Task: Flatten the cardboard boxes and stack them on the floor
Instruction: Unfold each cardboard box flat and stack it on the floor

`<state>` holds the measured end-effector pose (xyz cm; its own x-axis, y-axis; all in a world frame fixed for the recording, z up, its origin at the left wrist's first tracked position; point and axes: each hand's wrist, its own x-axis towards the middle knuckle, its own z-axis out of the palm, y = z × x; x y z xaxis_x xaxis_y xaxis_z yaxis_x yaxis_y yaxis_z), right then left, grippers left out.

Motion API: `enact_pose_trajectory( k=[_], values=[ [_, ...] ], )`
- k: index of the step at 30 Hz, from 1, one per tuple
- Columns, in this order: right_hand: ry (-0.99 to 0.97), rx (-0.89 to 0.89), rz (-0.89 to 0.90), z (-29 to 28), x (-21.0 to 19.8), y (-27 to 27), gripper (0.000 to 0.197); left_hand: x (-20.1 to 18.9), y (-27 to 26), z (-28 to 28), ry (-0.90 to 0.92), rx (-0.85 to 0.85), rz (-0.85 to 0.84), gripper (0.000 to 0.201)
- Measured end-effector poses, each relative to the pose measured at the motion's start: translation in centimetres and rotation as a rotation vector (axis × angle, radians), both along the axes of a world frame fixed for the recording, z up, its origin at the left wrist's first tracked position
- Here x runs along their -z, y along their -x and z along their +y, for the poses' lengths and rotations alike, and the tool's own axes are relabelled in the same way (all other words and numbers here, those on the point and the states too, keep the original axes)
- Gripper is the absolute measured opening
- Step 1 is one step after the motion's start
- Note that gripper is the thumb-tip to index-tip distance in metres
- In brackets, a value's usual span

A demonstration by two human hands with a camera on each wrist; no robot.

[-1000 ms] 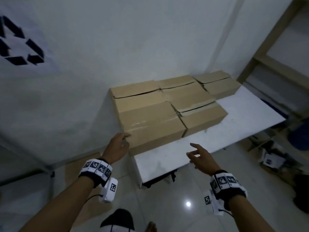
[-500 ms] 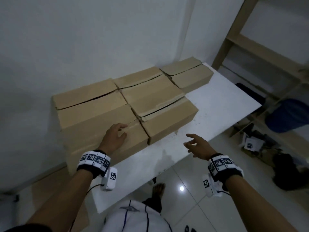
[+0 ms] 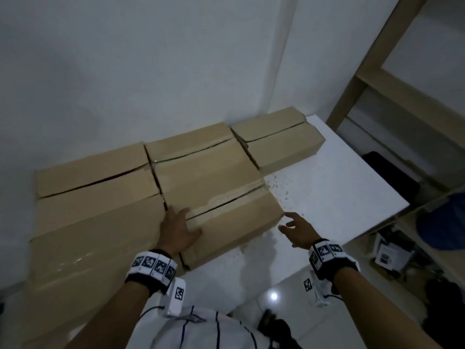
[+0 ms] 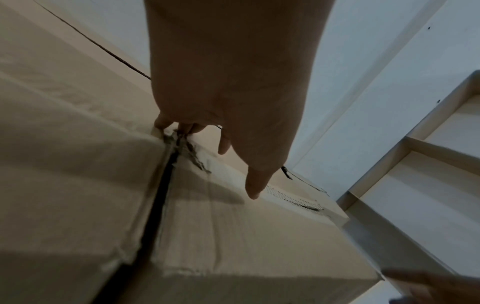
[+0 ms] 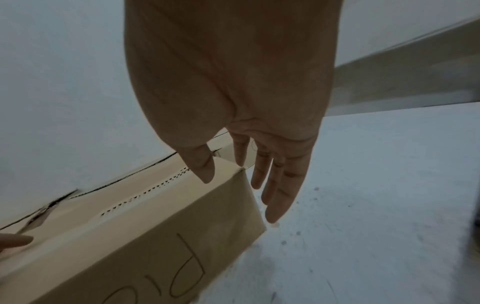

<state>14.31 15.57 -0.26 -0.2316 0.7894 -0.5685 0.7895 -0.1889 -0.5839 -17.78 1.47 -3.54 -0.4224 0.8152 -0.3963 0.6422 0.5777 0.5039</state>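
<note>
Three closed cardboard boxes stand in a row on a white table against the wall: a large box on the left, a middle box with a torn tape seam, and a small box at the far right. My left hand rests on the middle box's near left corner. Its fingertips reach the gap between the large and middle boxes, and the thumb lies straight over the top. My right hand hovers with straight fingers at that box's near right corner. Whether it touches is unclear.
A wooden shelf frame stands right of the table. Below it lie a blue object and loose clutter on the floor. Glossy white floor tiles show in front of the table. Handwriting marks the middle box's front face.
I have come closer to the table. My left hand moved from the large box to the middle box's left corner. My right hand rose to its right corner.
</note>
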Motion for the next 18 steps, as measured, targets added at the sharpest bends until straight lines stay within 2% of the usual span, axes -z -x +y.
enact_pose_trajectory(
  k=[4, 10, 14, 16, 18],
  values=[
    [-0.021, -0.136, -0.003, 4.9, 1.3, 0.5, 0.067, -0.1, -2.6, 1.2, 0.122, 0.002, 0.156, 0.098],
    [0.034, -0.331, 0.131, 10.6, 3.4, 0.5, 0.062, -1.3, -6.0, 3.1, 0.23, -0.058, 0.198, 0.113],
    [0.046, -0.428, 0.23, 11.9, 3.8, -1.5, 0.061, -2.0, -8.7, 3.8, 0.272, -0.048, 0.174, 0.148],
    [0.053, -0.466, 0.243, 13.1, 3.7, -3.3, 0.06, -1.4, -10.6, 3.9, 0.261, -0.08, 0.163, 0.145],
    [0.062, -0.505, 0.215, 14.4, 3.6, -5.3, 0.058, -1.0, -12.7, 3.8, 0.248, -0.107, 0.163, 0.124]
  ],
)
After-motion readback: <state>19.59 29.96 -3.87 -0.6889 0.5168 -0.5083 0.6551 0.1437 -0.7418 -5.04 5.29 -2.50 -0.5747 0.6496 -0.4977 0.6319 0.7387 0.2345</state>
